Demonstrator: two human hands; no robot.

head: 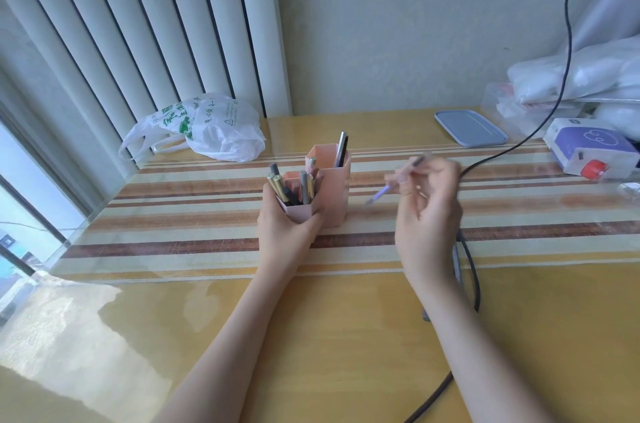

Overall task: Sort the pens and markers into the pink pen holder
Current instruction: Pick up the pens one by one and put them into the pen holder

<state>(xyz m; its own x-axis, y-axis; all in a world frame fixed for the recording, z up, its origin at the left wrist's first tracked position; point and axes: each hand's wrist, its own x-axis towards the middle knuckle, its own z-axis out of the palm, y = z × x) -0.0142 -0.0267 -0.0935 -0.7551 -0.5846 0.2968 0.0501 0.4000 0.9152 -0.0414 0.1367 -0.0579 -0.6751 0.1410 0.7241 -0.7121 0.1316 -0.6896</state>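
The pink pen holder (334, 190) stands on the striped mat at the middle of the table, with hexagonal compartments of different heights. My left hand (282, 225) grips its low front compartment, which holds several pens and markers (294, 185). A dark pen (341, 149) sticks up from the tall back compartment. To the right of the holder, my right hand (427, 204) is raised above the mat and pinches a thin pen (394, 180) that looks purple, blurred by motion, its tip pointing down-left toward the holder.
A black cable (471, 263) runs under my right wrist and up the wall. A white plastic bag (207, 131) lies at the back left. A blue lid (471, 128), a purple tissue pack (588, 145) and clear bags sit at the back right.
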